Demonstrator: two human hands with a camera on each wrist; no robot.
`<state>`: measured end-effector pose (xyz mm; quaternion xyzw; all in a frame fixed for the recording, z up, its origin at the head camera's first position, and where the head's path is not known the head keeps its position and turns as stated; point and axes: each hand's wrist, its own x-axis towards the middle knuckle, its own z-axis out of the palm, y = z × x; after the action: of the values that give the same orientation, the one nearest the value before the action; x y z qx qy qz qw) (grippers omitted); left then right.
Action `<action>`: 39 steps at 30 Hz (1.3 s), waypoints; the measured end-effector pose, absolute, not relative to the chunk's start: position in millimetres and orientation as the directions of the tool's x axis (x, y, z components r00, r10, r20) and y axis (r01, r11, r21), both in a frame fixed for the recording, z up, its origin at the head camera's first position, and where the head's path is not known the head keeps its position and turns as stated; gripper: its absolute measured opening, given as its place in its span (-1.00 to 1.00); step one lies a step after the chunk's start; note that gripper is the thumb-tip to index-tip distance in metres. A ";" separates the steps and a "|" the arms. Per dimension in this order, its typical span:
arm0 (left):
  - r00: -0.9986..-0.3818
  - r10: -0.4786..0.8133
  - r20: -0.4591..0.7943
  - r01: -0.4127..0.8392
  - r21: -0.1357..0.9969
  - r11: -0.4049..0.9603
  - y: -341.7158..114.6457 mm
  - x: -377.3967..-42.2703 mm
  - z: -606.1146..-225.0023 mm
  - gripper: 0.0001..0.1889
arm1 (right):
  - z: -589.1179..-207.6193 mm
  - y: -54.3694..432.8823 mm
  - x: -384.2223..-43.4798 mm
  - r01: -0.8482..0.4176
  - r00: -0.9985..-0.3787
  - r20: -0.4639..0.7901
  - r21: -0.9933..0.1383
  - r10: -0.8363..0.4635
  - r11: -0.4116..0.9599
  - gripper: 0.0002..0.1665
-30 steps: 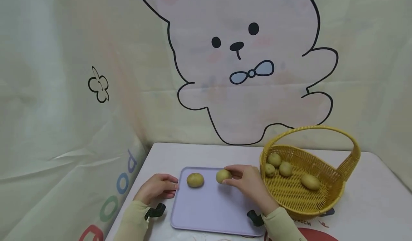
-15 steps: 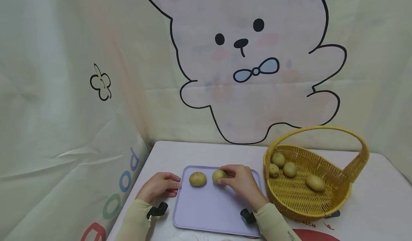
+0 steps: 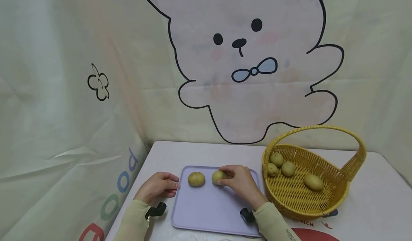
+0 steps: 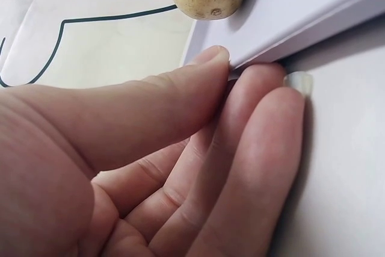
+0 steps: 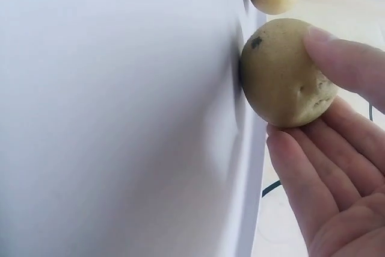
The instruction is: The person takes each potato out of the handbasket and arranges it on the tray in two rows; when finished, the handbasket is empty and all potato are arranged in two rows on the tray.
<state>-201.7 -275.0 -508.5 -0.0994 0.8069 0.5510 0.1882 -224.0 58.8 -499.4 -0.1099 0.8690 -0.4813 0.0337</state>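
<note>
A round potato (image 3: 219,177) sits over the back of the lilac tray (image 3: 212,212). My right hand (image 3: 241,183) grips it between thumb and fingers; in the right wrist view this potato (image 5: 283,76) is right at the tray's surface. Left of it on the tray lies a second, slightly longer potato (image 3: 196,179), which is cut off by the frame's top in the left wrist view. At the tray's left edge, my left hand (image 3: 158,188) pinches the rim, the thumb (image 4: 210,58) above and the fingertips against the side.
A yellow wicker basket (image 3: 309,205) with a tall handle stands right of the tray, holding several potatoes (image 3: 288,168). Everything rests on a white table (image 3: 363,198) backed by a curtain with a printed cartoon animal (image 3: 254,98).
My right hand has moved left and slightly down with the potato, bringing it nearer the other potato on the tray. The left hand stays at the tray's edge.
</note>
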 end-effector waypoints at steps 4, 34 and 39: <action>-0.910 0.053 -0.412 -0.365 0.853 0.372 -274.3 -201.9 -508.0 -0.66 | -500.5 61.7 -225.1 -0.178 -0.966 0.047 -0.836 -0.255 0.519 -0.54; -0.905 0.077 -0.419 -0.365 0.856 0.367 -275.9 -204.5 -511.1 -0.64 | -504.0 60.6 -227.4 -0.165 -0.964 0.059 -0.898 -0.260 0.409 -0.56; -0.911 0.107 -0.398 -0.341 0.874 0.346 -278.0 -203.0 -511.8 -0.61 | -506.1 56.7 -227.5 -0.163 -0.963 0.063 -0.909 -0.260 0.383 -0.55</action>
<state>-203.0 -278.0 -511.8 -0.0736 0.7964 0.5669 0.1974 -227.5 56.7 -506.1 -0.1275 0.8302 -0.5408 0.0450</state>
